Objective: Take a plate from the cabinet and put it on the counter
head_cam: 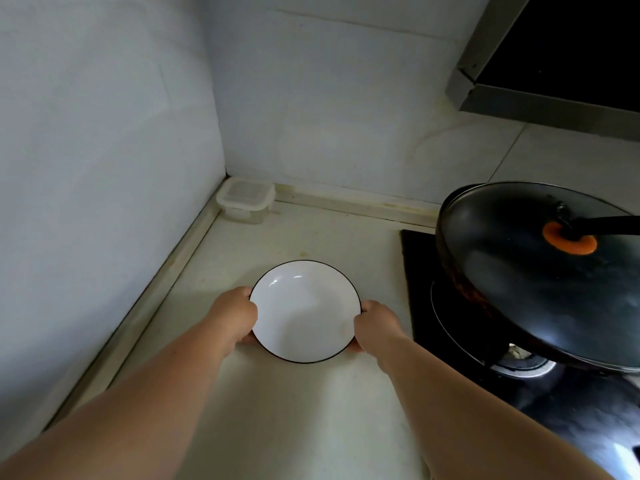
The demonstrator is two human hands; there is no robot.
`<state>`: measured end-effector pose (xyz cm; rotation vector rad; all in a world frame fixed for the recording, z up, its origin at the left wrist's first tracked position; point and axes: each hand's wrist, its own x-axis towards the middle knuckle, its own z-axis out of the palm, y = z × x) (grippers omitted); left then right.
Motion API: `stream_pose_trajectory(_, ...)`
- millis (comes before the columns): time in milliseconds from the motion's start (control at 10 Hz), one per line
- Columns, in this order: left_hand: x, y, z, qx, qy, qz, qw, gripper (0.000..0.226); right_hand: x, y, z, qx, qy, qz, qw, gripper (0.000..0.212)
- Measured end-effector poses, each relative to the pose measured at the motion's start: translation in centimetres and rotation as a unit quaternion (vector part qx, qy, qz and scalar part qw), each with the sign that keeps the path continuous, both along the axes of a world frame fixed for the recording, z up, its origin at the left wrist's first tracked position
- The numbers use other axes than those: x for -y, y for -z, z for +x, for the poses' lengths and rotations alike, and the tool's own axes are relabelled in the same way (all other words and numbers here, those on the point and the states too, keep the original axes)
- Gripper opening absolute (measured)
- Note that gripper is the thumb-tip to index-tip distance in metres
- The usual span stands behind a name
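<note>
On the pale counter (311, 410), near the corner of the two walls, I see the white plate (304, 311) with its thin black rim, held from both sides. My left hand (232, 315) is curled around the plate's left edge, thumb on the rim and fingers tucked beneath. My right hand (375, 325) clasps the right edge the same way. Whether the plate's base already touches the counter I cannot tell; it sits very low over it. The plate is empty. No writing or brand mark is readable anywhere. Back in the corner stands a small clear storage box (245, 199) with a clip-on lid; its contents are too dim to make out. To the right, a dark wok (519, 289) covered by a glass lid (540, 258) with an orange knob sits on the black stove (426, 289), well apart from the plate.
</note>
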<state>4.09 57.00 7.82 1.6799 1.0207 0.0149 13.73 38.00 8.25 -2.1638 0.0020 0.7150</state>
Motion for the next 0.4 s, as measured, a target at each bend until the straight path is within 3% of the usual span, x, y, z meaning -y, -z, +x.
stream_pose_trajectory(300,-0.75,0.7,0.34,0.02,-0.016,-0.055,0.998,0.044,-0.36,0.89,0.67,0.0,0.005,0.005,1.0,0.036)
stream_pose_trajectory(400,-0.71,0.33,-0.49,0.021,-0.016,-0.069,0.997,0.031,0.07,0.52,-0.03,0.023,0.003,-0.006,1.0,0.032)
